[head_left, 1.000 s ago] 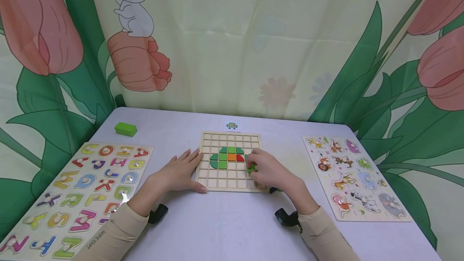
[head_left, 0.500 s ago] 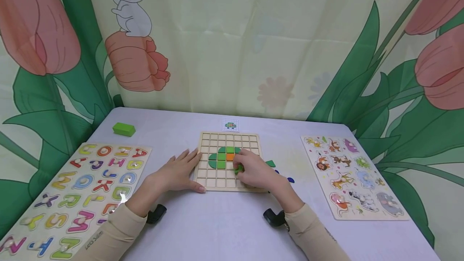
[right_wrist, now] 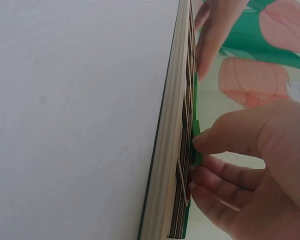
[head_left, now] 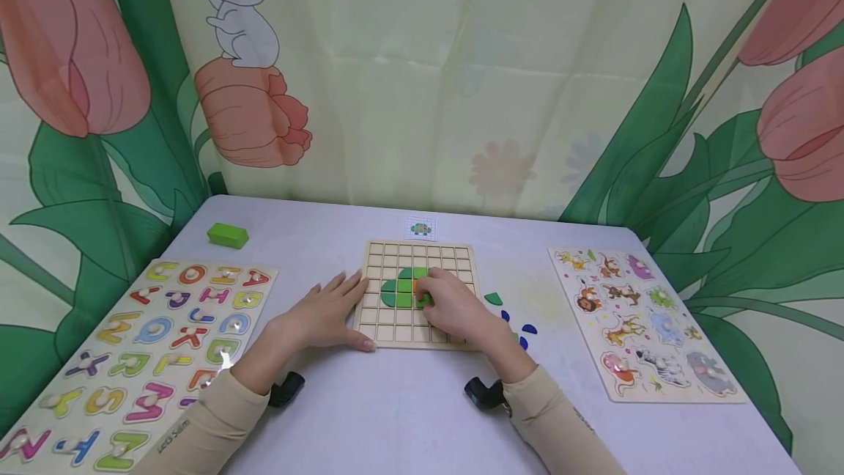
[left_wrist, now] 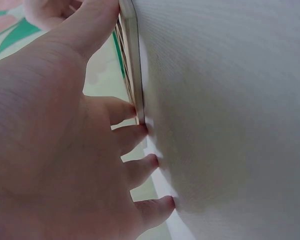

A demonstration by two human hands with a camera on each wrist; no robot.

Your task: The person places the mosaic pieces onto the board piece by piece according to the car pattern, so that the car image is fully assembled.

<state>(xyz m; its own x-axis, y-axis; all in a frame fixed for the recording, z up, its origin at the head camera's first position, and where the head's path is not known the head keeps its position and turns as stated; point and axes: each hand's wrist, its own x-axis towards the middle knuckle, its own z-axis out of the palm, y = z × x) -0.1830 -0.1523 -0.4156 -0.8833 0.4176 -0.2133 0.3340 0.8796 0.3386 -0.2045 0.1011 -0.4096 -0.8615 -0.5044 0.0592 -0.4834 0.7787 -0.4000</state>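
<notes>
The wooden grid board (head_left: 385, 332) lies mid-table, with green tiles (head_left: 404, 292) forming a rounded shape in its cells. At its left edge rests my left hand (head_left: 319, 316), fingers spread and straight; the left wrist view has the thumb against the board's side (left_wrist: 132, 60). My right hand (head_left: 455, 304) is over the middle of the grid. Its thumb and fingers pinch a small green square tile (right_wrist: 196, 134), tilted at the grid surface in the right wrist view. Part of an orange tile shows beside the fingertips, and the hand hides the cells to its right.
Right of the board lie a dark green quarter-round piece (head_left: 493, 299) and several blue half-round pieces (head_left: 530, 329). A small pattern card (head_left: 420, 228) is behind it. An alphabet puzzle (head_left: 152, 358) stands left, an animal puzzle (head_left: 649, 328) right, a green block (head_left: 227, 235) back left.
My right hand has moved left across the board with the green square tile, from its right side to its middle. My left hand has stayed at the left edge.
</notes>
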